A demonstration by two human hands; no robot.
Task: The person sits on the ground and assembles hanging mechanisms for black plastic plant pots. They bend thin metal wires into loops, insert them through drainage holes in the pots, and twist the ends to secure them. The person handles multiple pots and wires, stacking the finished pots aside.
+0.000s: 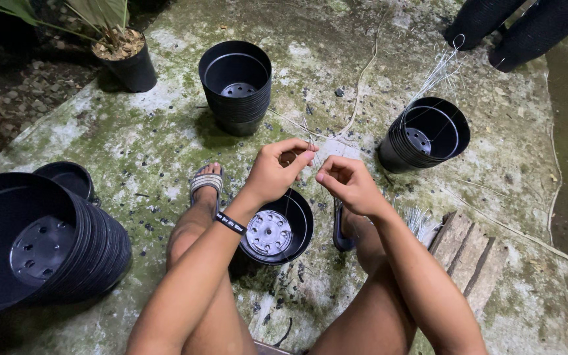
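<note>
Thin wire barely visible between pinching hands [310,172] above black pot [277,227]

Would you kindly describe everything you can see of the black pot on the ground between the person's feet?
The black pot is a round, thin-walled container that looks like plastic. It stands upright on the mossy concrete ground between the two sandalled feet, its mouth open to the camera. Its pale, dusty base has a raised centre disc ringed with drain holes. It holds no soil. The left forearm crosses over its near-left rim in the view; whether they touch cannot be told. The left hand and right hand work just above it.
</note>
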